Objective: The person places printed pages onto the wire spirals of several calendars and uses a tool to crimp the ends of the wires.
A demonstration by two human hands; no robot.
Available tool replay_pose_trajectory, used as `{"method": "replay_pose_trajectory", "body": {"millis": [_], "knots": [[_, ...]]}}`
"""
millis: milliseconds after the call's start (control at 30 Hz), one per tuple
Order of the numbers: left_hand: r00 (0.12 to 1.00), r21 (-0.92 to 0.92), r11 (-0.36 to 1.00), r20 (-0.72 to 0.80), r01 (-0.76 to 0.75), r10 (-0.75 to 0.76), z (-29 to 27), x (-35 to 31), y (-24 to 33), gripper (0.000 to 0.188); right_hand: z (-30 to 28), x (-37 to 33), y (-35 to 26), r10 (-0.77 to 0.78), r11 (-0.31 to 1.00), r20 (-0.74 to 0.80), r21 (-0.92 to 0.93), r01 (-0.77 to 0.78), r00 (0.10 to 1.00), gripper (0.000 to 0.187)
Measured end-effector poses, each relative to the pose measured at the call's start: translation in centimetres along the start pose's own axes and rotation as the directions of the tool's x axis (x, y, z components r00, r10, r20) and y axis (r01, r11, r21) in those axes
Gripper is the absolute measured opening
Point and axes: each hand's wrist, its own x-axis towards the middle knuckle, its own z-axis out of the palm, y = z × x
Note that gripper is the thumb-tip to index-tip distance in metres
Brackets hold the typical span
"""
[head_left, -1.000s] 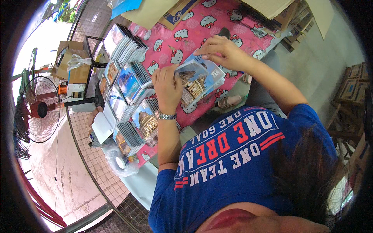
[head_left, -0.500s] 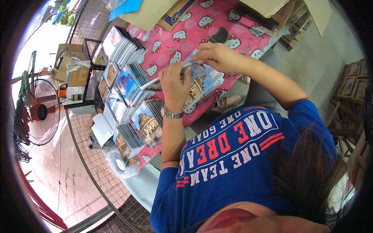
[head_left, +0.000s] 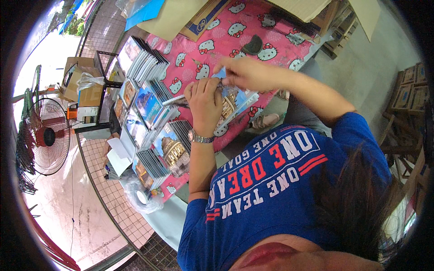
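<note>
My left hand point(head_left: 205, 101), with a metal watch at the wrist, has its fingers curled over the edge of a notebook point(head_left: 231, 104) with a photo of an ornate building on its cover. My right hand point(head_left: 251, 74) is at the upper edge of the same notebook, close to the left fingertips. Its fingers are bent and smeared by motion, and whether they pinch anything cannot be made out. Left of my left hand a thin edge, maybe part of a notebook, juts out. Beside it stand a stack with a blue cover point(head_left: 148, 105) and a building-cover stack point(head_left: 174, 152).
A pink patterned cloth point(head_left: 217, 45) covers the table. More notebook stacks point(head_left: 142, 61) line its left side. Dark coils point(head_left: 289, 22) and a dark rounded piece point(head_left: 252, 45) lie at the back, near cardboard point(head_left: 205, 20). A clear plastic bag point(head_left: 142, 194) and a fan point(head_left: 47, 135) are at left.
My right hand has shifted slightly down and its fingers are now blurred. My left hand keeps its hold on the notebook, with its fingers a little closer to the right ones.
</note>
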Motion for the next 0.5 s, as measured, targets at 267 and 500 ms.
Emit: {"method": "replay_pose_trajectory", "body": {"millis": [267, 500], "knots": [[0.982, 0.14, 0.972, -0.021, 0.191, -0.19, -0.3, -0.6, 0.9, 0.022, -5.3, 5.0, 20.8, 0.061, 0.44, -0.266, -0.858, -0.265, 0.962, 0.063], [0.982, -0.055, 0.982, -0.047, 0.178, -0.181, -0.2, -1.2, -1.0, 0.03, -4.3, 4.8, 4.2, -0.262, 0.886, 0.413, 0.461, 0.048, 0.872, 0.057]]}}
